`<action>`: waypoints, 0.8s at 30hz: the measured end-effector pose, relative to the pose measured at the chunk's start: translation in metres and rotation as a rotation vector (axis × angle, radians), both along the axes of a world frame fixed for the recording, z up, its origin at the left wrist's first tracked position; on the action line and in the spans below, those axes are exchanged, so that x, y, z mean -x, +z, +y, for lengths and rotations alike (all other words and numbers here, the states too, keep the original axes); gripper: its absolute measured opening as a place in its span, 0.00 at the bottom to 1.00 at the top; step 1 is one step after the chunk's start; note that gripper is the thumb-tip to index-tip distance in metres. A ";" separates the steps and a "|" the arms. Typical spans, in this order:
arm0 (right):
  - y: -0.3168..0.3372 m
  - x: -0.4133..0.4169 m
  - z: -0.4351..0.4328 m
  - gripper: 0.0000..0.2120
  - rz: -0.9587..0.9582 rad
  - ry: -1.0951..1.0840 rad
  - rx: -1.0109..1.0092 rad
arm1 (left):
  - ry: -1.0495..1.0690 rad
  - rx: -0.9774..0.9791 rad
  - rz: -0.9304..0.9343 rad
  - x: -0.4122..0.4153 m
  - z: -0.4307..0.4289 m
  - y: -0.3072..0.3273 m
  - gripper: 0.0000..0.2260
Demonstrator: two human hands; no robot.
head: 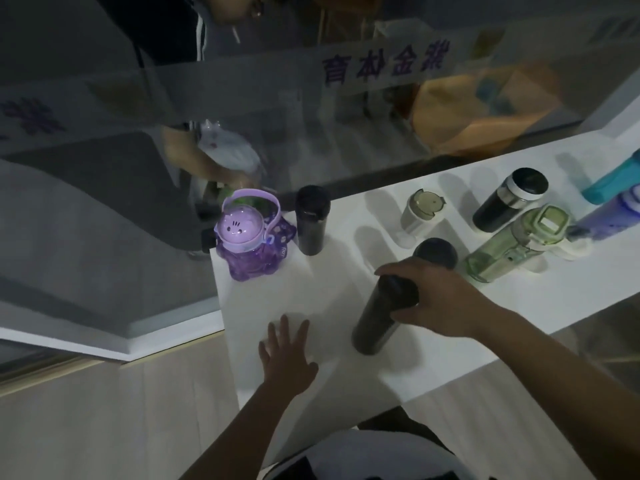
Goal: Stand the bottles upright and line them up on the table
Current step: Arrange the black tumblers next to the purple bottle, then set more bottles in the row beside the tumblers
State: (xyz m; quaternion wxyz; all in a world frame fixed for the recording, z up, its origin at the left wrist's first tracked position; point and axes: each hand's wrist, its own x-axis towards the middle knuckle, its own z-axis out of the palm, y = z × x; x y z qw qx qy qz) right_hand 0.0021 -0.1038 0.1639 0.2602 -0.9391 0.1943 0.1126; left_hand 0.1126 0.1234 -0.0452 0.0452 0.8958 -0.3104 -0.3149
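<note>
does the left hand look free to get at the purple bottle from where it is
Probably yes. The left hand lies open and flat on the table, holding nothing, and the stretch between it and the purple bottle is bare. The right hand grips a dark bottle off to the side.

Glass pane [138, 98], wooden floor [104, 427]

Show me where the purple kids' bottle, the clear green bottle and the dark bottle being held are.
Purple kids' bottle [242, 230]: head view, on its domed lid.
Clear green bottle [502, 258]: head view, on its see-through body.
Dark bottle held by the right hand [446, 299]: [377, 320], head view, on its lower body.
</note>
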 end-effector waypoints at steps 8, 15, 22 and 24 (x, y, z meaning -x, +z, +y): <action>0.032 -0.075 -0.078 0.29 -0.049 0.133 -0.011 | 0.084 -0.058 0.016 0.012 -0.008 0.003 0.38; 0.011 -0.140 -0.123 0.26 -0.192 0.164 -0.023 | 0.232 -0.081 0.011 0.027 -0.026 0.003 0.39; -0.016 -0.170 -0.145 0.24 -0.191 0.245 -0.049 | 0.368 -0.083 0.034 0.040 -0.039 0.005 0.40; -0.018 -0.173 -0.145 0.23 -0.187 0.274 -0.058 | 0.394 -0.089 0.049 0.044 -0.041 0.006 0.40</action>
